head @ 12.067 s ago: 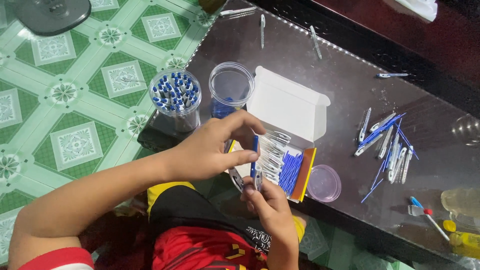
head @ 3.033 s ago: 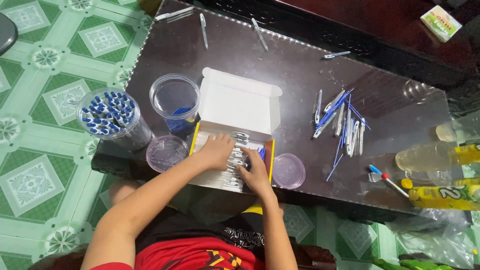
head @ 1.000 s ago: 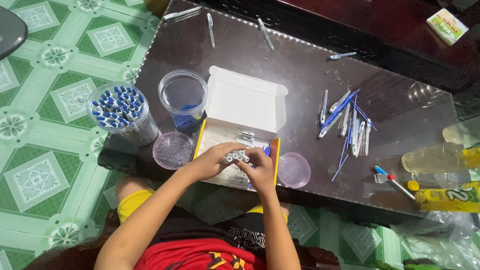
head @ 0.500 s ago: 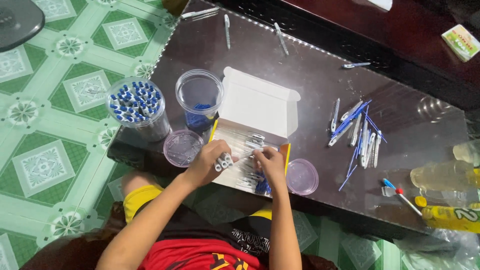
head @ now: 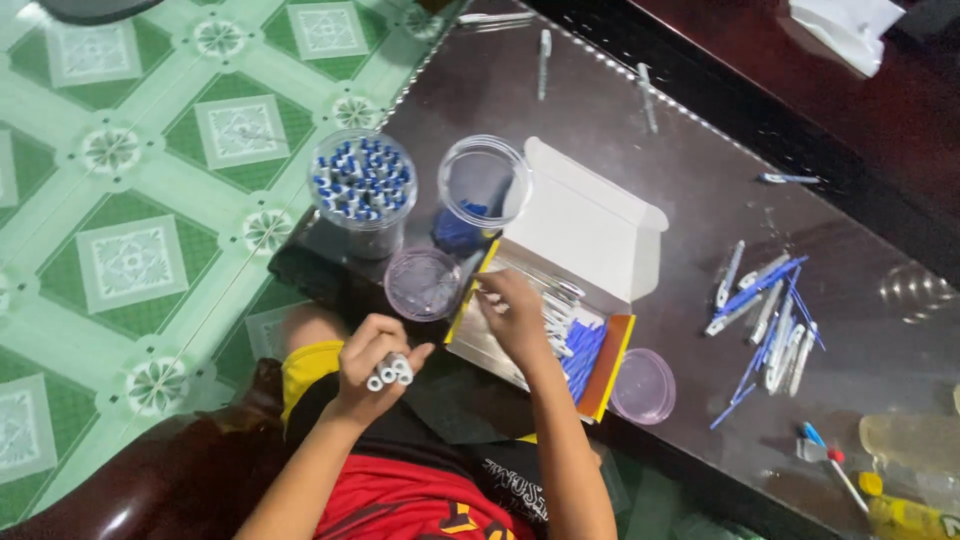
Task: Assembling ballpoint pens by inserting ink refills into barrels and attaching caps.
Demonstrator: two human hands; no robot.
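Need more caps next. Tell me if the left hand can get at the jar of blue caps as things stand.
Probably yes. The jar stands open at the table's near corner, nothing between it and the left hand. But that hand's grip is full of white tubes.

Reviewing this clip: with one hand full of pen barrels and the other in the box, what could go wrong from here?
The left hand grips a loose bundle of white pen barrels off the table's edge, above the lap; one could slip and drop. The right hand reaches into the open box beside a lid and the clear empty jar; its forearm might nudge them.
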